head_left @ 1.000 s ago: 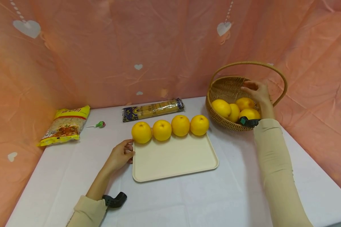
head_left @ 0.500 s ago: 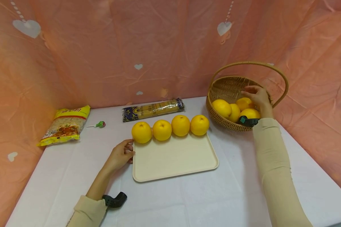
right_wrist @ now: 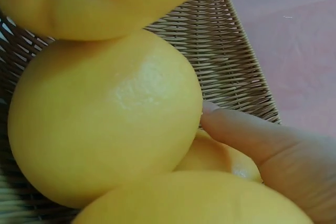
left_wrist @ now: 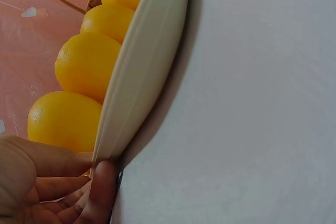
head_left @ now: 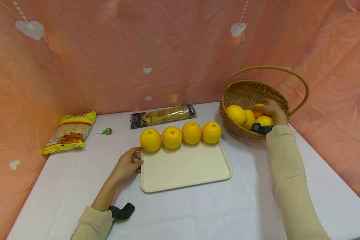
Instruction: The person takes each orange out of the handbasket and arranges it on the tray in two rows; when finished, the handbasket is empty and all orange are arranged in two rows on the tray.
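Observation:
A cream tray [head_left: 186, 166] lies mid-table, with several oranges [head_left: 172, 137] in a row along its far edge. My left hand [head_left: 127, 165] pinches the tray's left rim; the left wrist view shows the thumb [left_wrist: 103, 190] on one side and fingers on the other. Over at the right, my right hand [head_left: 273, 110] is inside the wicker basket [head_left: 246, 91], its fingers across the back orange [head_left: 259, 112]. In the right wrist view, the thumb [right_wrist: 236, 129] reaches in behind a large orange [right_wrist: 105, 119]. The other fingers are hidden there, so their grip cannot be told.
A pasta packet [head_left: 163, 116] lies behind the row of oranges. At the left are a lollipop [head_left: 106, 131] and a yellow food bag [head_left: 70, 131]. The basket's tall handle [head_left: 267, 67] arches above the right hand. A pink curtain [head_left: 180, 50] closes off the back.
My right hand has gone down from above the fruit onto the back orange in the basket. The left hand keeps its hold on the tray rim. The view has shifted very slightly.

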The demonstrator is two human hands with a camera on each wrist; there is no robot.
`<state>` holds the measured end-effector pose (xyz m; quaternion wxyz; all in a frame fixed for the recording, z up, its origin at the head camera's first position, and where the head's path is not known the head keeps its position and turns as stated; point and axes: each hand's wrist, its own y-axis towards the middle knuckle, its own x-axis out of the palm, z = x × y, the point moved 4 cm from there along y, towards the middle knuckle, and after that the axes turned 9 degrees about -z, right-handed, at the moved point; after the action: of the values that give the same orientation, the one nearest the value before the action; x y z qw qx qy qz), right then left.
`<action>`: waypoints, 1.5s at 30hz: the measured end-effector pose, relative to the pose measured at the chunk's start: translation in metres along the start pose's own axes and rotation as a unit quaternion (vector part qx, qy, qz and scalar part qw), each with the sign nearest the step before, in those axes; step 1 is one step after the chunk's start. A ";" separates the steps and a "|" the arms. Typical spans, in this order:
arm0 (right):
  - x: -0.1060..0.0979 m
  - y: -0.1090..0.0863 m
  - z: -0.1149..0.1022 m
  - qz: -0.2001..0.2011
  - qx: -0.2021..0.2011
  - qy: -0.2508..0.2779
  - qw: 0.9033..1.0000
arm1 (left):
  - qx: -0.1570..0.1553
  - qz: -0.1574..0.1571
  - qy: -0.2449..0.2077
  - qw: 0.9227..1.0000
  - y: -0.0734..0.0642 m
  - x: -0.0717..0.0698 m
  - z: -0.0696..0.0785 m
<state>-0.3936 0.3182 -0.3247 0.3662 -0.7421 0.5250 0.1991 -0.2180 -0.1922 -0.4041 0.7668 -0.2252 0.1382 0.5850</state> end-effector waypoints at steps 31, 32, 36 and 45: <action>0.002 0.002 -0.009 0.115 -0.033 0.119 0.986 | -0.006 0.000 -0.004 1.000 0.001 0.001 -0.002; 0.001 0.002 -0.011 0.119 -0.040 0.123 0.984 | -0.007 -0.001 -0.005 1.000 0.001 0.001 -0.002; -0.001 0.000 -0.017 0.131 -0.065 0.162 0.976 | -0.009 -0.002 -0.002 1.000 0.002 0.001 -0.002; -0.007 -0.010 -0.033 0.146 -0.117 0.310 0.932 | -0.011 -0.002 0.002 1.000 0.002 0.000 -0.002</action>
<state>-0.3900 0.2996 -0.2944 0.0627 -0.7199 0.6876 0.0709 -0.2195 -0.1924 -0.4059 0.7651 -0.2351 0.1326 0.5846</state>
